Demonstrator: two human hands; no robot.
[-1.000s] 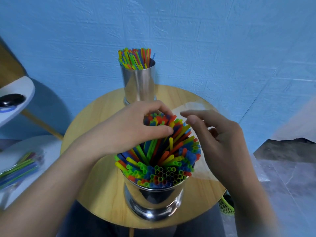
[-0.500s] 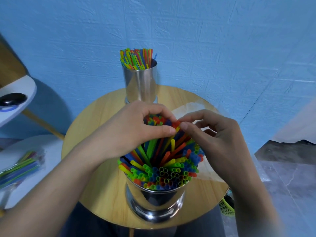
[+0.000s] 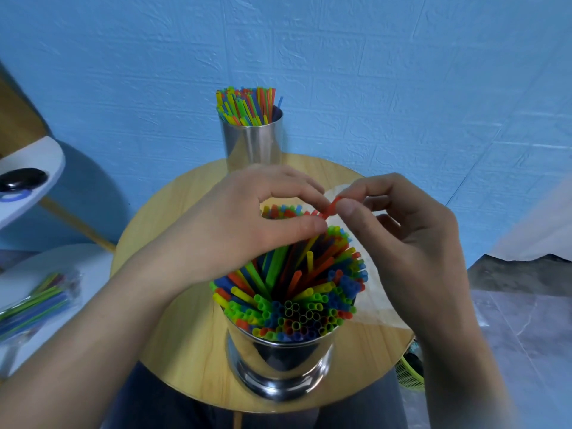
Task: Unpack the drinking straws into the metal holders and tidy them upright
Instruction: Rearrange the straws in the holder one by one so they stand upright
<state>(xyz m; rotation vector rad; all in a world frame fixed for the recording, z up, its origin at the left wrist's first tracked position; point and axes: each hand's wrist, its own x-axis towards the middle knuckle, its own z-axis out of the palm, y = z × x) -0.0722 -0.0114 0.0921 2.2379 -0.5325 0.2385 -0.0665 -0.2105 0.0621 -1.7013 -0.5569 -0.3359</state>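
The lower holder (image 3: 278, 363) is mirror-polished metal, glossy with reflections. The upper holder (image 3: 252, 144) is duller, satin metal. The straws (image 3: 294, 305) look like smooth, bright plastic. The round table (image 3: 185, 335) shows matt wood grain. The wall (image 3: 371, 72) is rough and textured.

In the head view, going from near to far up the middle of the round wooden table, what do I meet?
Wide shiny metal holder packed with coloured straws → red straw pinched by the right hand → tall slim metal holder, also filled → textured blue wall.
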